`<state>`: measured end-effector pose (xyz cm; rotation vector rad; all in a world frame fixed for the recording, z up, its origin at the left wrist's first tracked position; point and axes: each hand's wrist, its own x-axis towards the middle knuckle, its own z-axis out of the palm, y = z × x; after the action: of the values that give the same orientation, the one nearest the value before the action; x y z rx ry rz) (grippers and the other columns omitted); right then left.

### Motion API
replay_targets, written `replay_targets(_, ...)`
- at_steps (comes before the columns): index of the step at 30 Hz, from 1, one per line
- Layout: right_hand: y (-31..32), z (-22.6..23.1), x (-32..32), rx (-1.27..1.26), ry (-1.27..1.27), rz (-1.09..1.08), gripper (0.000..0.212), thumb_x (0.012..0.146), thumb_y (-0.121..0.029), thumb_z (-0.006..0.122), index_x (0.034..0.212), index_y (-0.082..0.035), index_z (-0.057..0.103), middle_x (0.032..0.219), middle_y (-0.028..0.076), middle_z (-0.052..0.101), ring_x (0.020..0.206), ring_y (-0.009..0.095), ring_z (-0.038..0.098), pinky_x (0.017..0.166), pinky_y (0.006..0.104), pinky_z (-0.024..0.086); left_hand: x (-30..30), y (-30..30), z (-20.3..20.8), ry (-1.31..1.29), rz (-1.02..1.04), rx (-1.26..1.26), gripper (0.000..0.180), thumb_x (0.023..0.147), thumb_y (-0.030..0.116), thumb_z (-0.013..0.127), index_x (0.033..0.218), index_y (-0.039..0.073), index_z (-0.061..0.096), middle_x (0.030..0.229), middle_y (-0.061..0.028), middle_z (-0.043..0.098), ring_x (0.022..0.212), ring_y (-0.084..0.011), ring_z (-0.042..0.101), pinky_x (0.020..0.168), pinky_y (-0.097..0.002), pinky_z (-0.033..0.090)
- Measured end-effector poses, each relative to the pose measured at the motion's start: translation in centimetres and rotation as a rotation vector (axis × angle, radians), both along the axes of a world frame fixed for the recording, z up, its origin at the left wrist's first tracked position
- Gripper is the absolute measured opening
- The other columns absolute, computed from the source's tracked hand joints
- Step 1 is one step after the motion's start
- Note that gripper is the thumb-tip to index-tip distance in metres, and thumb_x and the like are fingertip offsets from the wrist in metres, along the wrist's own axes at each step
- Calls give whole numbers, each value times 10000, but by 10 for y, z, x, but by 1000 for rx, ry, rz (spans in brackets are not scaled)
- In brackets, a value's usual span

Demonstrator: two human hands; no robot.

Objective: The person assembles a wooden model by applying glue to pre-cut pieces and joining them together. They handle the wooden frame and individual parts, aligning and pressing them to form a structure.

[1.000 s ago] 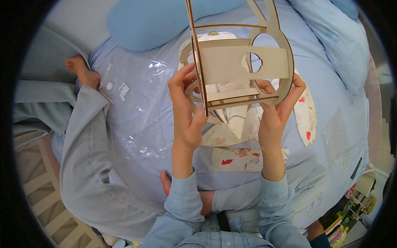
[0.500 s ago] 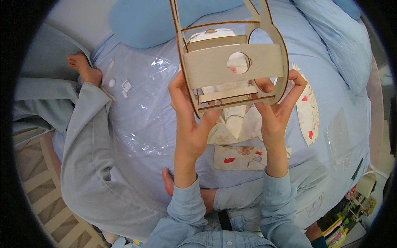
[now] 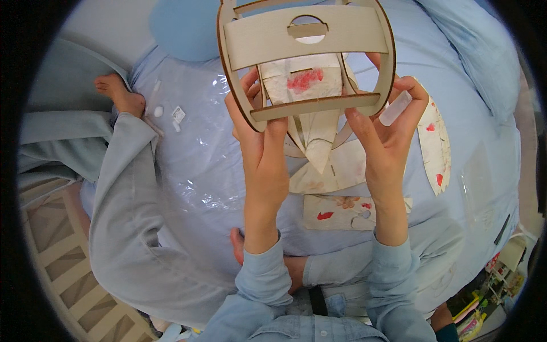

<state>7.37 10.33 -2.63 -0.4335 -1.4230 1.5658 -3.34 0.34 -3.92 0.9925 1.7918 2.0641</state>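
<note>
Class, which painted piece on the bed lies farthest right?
The long curved piece with red patches, right of the right hand. The rectangular piece, the fan-shaped piece and the red-smeared piece seen through the wooden frame all lie farther left.

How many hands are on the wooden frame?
2: the left hand grips the wooden frame at its lower left, the right hand at its lower right. Some fingers are partly hidden behind it; no other hand shows.

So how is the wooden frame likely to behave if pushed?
The frame looks stiff, a crossbar joining its sides. It is probably light for its size, being thin board with open gaps. Its curved sides suggest it might rock.
</note>
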Motion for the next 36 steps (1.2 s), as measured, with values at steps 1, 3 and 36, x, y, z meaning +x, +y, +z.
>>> replay_targets(1, 1, -1, 1, -4, -7, -5, 610, 885, 56, 669, 1317, -115, 274, 1538, 310, 332, 1057, 189, 675, 914, 299, 499, 10, -1, 14, -15, 37, -77, 546, 1010, 173, 528, 1492, 6, 333, 1464, -165, 419, 1373, -274, 370, 1171, -429, 240)
replay_targets(3, 2, 0, 2, -8, -19, -11, 621, 878, 59, 676, 1319, -116, 274, 1538, 307, 335, 1045, 179, 673, 900, 291, 501, 11, 1, 21, -41, 61, -143, 546, 1005, 162, 528, 1491, 8, 332, 1459, -166, 422, 1370, -277, 376, 1170, -430, 248)
replay_targets(36, -1, 2, 3, -58, -101, 27, 700, 735, 153, 546, 1307, -136, 266, 1554, 251, 327, 1079, 183, 608, 986, 334, 510, 3, -25, -18, -68, -107, -113, 655, 826, 33, 367, 1465, -63, 261, 1454, -189, 354, 1365, -264, 364, 1183, -400, 238)
